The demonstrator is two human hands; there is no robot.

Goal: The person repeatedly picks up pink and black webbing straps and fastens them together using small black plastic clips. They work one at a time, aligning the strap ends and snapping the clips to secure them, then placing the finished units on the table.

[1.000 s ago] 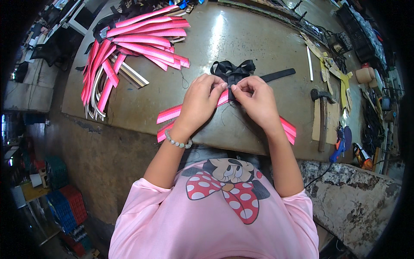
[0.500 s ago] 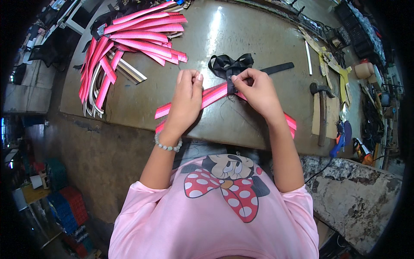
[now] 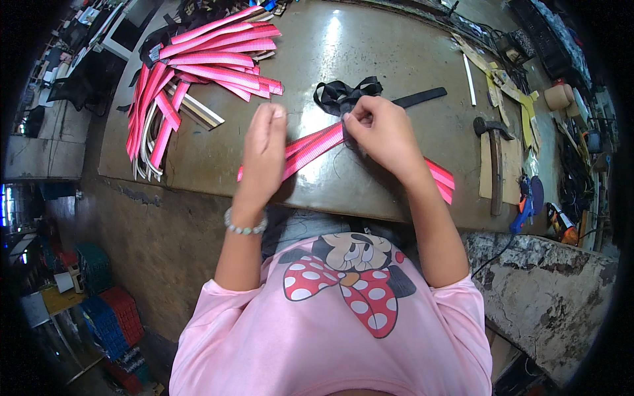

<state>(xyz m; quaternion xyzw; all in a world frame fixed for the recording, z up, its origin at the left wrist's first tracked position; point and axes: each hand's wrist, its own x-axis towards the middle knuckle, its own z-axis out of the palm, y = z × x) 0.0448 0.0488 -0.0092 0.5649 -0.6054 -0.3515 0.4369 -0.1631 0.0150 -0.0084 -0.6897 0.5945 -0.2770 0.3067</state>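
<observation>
Pink webbing straps (image 3: 310, 153) lie aslant on the table in front of me, their other ends (image 3: 441, 179) showing beyond my right forearm. Over their middle sits a bundle of black webbing (image 3: 349, 98), looped at the far side, with one tail (image 3: 422, 97) stretching right. My right hand (image 3: 383, 132) is closed, thumb and fingertips pinching the black webbing where it meets the pink straps. My left hand (image 3: 265, 148) hovers over the left part of the straps with its fingers pressed together. Whatever it may hold is too small to make out.
More pink straps (image 3: 218, 69) with pale and black strips are heaped at the far left of the table (image 3: 297, 66). On the right lie a hammer (image 3: 495, 158) on cardboard, a blue-handled tool (image 3: 523, 214), yellow strips (image 3: 528, 119) and a tape roll (image 3: 559, 97).
My left hand has moved left, away from the black webbing, and turned more upright. My right hand stays at the black webbing. The view has shifted slightly.
</observation>
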